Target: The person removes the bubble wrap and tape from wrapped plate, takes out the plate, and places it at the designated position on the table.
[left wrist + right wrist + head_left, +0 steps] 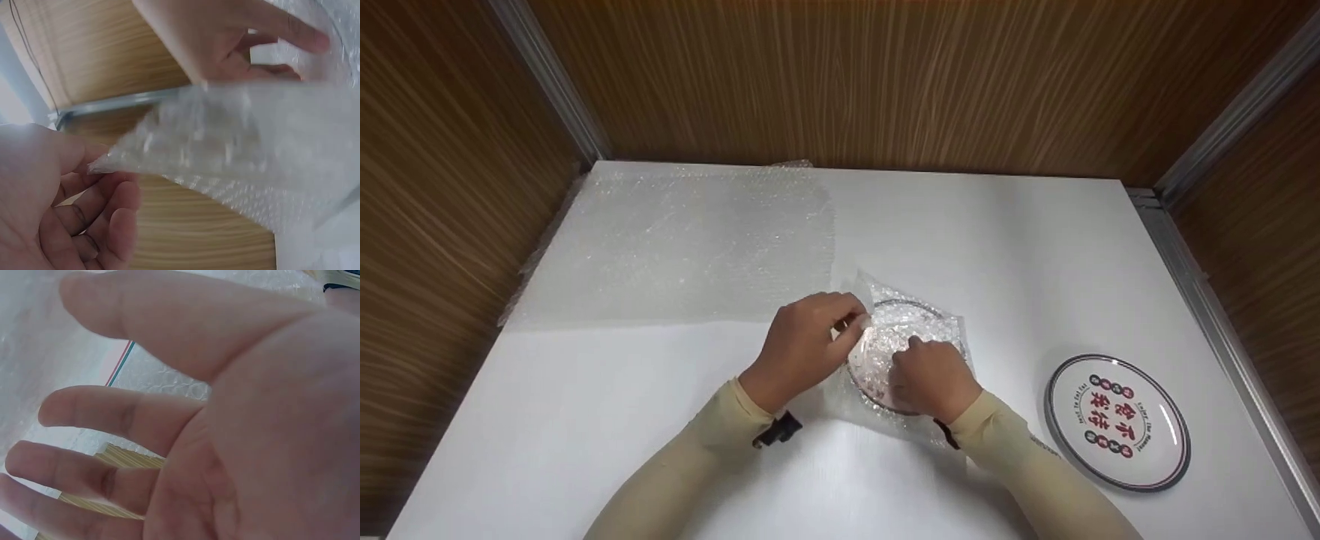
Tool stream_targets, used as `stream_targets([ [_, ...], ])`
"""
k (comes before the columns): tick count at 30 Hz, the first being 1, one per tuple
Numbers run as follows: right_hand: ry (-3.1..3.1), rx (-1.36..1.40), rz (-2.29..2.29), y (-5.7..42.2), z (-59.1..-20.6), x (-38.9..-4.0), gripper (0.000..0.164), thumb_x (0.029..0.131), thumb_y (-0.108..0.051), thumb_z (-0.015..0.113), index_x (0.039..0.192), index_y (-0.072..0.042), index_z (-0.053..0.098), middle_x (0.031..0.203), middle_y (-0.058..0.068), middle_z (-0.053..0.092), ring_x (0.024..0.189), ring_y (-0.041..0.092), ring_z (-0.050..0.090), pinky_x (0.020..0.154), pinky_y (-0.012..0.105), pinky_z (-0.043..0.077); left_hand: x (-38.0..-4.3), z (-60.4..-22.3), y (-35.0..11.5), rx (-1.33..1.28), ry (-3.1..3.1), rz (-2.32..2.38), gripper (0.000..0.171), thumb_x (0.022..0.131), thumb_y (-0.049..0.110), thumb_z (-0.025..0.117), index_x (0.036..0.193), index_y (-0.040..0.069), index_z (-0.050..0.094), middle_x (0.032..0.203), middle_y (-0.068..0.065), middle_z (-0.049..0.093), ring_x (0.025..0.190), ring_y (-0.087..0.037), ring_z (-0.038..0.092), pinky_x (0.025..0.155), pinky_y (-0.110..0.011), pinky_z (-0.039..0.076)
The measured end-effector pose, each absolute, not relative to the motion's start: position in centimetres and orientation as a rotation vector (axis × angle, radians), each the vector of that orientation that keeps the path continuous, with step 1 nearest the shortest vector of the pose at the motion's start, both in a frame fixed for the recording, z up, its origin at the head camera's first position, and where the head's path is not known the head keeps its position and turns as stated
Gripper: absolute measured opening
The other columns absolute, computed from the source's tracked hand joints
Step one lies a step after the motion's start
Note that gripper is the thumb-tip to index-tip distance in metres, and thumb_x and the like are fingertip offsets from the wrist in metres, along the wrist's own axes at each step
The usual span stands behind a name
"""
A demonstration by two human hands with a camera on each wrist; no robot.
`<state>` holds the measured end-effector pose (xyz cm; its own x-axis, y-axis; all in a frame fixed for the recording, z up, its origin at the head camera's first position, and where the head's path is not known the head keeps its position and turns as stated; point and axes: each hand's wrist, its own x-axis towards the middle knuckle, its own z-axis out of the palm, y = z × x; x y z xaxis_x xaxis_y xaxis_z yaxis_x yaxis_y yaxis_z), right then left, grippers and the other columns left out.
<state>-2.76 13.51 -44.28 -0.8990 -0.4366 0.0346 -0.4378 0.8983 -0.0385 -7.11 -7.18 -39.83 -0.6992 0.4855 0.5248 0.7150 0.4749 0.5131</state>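
Observation:
A round dark-rimmed plate [877, 367] lies on the table under clear bubble wrap [949, 324], its printing blurred by the wrap. My left hand [810, 341] is at the left side of this bundle. In the left wrist view, its thumb and forefinger pinch a pointed corner of the bubble wrap [197, 143], which is lifted and folded. Over the right part of the wrapped plate, my right hand [934, 379] rests on the wrap. Its fingers [84, 408] are spread and nearly straight in the right wrist view, with nothing gripped between them.
On the right side of the white table [997, 247] lies an unwrapped white plate [1117, 424] with a black rim and red and black characters. A large flat sheet of bubble wrap [682, 247] covers the back left. Wood-patterned panels [847, 82] enclose the table's back and sides.

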Motion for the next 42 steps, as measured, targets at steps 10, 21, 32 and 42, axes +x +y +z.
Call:
stream_targets([
  [10, -3.031, 0.713, 0.103, 13.5, -44.1, -2.9, 0.030, 0.077, -0.008, 0.065, 0.059, -0.013, 0.041, 0.063, 0.005, 0.045, 0.050, 0.017, 0.036, 0.041, 0.040, 0.045, -9.5, -40.0, -10.6, -0.769, -2.487, -1.185, 0.012, 0.100, 0.016, 0.069, 0.090, 0.014, 0.074, 0.079, 0.005, 0.073, 0.071, -0.007, 0.065, 0.064, -0.028, 0.052],
  [21, -3.034, 0.718, 0.096, 13.4, -44.6, -3.0, 0.032, 0.075, -0.008, 0.064, 0.058, -0.013, 0.037, 0.061, 0.004, 0.040, 0.051, 0.018, 0.033, 0.042, 0.041, 0.044, -11.4, -42.2, -14.8, -0.440, -2.573, -1.243, 0.021, 0.101, 0.019, 0.064, 0.082, 0.012, 0.069, 0.065, 0.005, 0.063, 0.054, -0.013, 0.050, 0.052, -0.030, 0.039],
  [32, -2.999, 0.698, 0.091, 13.4, -45.0, -3.0, 0.031, 0.076, -0.012, 0.067, 0.059, -0.012, 0.041, 0.060, 0.005, 0.042, 0.050, 0.020, 0.037, 0.043, 0.044, 0.046, -13.0, -44.5, -17.1, -0.257, -2.694, -1.291, 0.023, 0.103, 0.022, 0.062, 0.084, 0.010, 0.068, 0.071, 0.000, 0.066, 0.060, -0.018, 0.052, 0.055, -0.032, 0.040],
  [42, -3.001, 0.641, 0.173, 13.3, -45.2, -3.1, 0.031, 0.075, -0.012, 0.067, 0.059, -0.013, 0.041, 0.062, 0.006, 0.045, 0.050, 0.020, 0.040, 0.041, 0.043, 0.045, -15.1, -47.1, -19.2, -0.032, -3.066, -1.265, 0.030, 0.103, 0.031, 0.055, 0.094, 0.008, 0.072, 0.085, -0.005, 0.073, 0.072, -0.021, 0.060, 0.063, -0.034, 0.047],
])
